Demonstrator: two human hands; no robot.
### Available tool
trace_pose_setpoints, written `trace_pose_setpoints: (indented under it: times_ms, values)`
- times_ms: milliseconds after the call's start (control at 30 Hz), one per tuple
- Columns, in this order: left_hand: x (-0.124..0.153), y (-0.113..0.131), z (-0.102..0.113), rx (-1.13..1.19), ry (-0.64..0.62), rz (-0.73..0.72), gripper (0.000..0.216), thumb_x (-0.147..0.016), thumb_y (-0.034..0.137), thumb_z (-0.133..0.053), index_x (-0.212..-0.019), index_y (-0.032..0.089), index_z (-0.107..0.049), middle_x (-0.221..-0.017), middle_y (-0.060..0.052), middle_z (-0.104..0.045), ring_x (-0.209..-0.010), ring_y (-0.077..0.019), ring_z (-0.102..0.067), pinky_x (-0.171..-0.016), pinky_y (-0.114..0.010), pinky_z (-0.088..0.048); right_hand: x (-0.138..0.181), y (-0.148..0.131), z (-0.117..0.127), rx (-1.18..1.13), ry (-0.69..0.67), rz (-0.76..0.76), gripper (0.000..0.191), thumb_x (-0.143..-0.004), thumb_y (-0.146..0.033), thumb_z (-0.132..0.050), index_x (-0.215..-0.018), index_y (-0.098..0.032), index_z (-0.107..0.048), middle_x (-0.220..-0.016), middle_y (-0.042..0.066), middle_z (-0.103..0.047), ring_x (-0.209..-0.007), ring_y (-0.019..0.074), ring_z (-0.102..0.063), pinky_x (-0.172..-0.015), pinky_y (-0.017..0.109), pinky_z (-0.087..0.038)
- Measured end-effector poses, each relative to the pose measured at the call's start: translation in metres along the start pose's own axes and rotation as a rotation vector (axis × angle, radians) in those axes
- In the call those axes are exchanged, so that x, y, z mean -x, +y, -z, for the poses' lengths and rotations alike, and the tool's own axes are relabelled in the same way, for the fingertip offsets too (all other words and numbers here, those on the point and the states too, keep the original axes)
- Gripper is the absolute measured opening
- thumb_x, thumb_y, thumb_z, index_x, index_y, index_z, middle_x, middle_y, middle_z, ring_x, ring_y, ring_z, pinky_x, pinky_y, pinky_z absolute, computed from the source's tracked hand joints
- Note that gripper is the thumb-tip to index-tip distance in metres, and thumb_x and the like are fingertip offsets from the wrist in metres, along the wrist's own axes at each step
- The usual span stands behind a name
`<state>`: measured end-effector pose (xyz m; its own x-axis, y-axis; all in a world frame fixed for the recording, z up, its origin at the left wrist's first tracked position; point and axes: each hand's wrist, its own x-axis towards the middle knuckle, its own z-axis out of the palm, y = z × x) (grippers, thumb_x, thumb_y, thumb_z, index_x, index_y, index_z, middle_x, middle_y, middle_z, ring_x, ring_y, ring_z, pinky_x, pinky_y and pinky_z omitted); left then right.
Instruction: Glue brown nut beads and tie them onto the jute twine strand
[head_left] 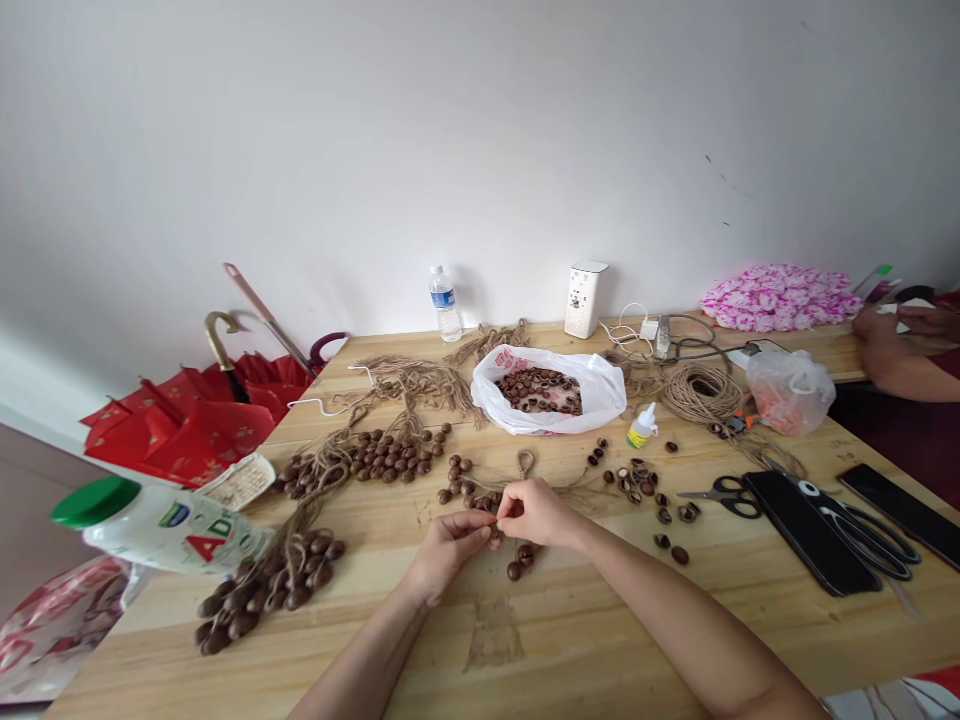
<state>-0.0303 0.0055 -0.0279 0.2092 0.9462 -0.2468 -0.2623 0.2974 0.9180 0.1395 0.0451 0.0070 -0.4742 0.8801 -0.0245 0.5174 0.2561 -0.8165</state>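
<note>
My left hand point(450, 545) and my right hand point(536, 512) meet over the middle of the wooden table point(600, 640). Both pinch a strand of jute twine point(525, 465) that runs back to a small loop. Brown nut shells point(521, 560) hang on the strand just below my fingers. More loose shells point(461, 480) lie right behind my hands. A frayed twine tassel point(493, 635) lies flat on the table in front of my wrists.
Strung shell bunches point(262, 590), point(375, 455) lie left, beside a green-capped bottle point(161, 525). Behind: a white bag of shells point(547, 390), glue bottle point(642, 427), twine coil point(701, 392), water bottle point(446, 305). Scissors point(724, 495), point(862, 525) and phones point(814, 530) lie right. Another person's arm point(896, 355) rests far right.
</note>
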Motion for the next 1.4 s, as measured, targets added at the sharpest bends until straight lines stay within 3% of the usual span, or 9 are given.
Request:
trace_pose_setpoints:
  times_ms: [1400]
  values:
    - [-0.0030, -0.0020, 0.0024, 0.046, -0.061, 0.027, 0.025, -0.062, 0.028, -0.076, -0.082, 0.013, -0.072, -0.068, -0.006, -0.071, -0.064, -0.0143, -0.061, -0.070, -0.027, -0.045, 0.0026, 0.0016, 0.0009, 0.026, -0.015, 0.011, 0.010, -0.065, -0.014, -0.058, -0.071, -0.015, -0.065, -0.065, 0.000, -0.066, -0.055, 0.0095, -0.055, -0.046, 0.015, -0.036]
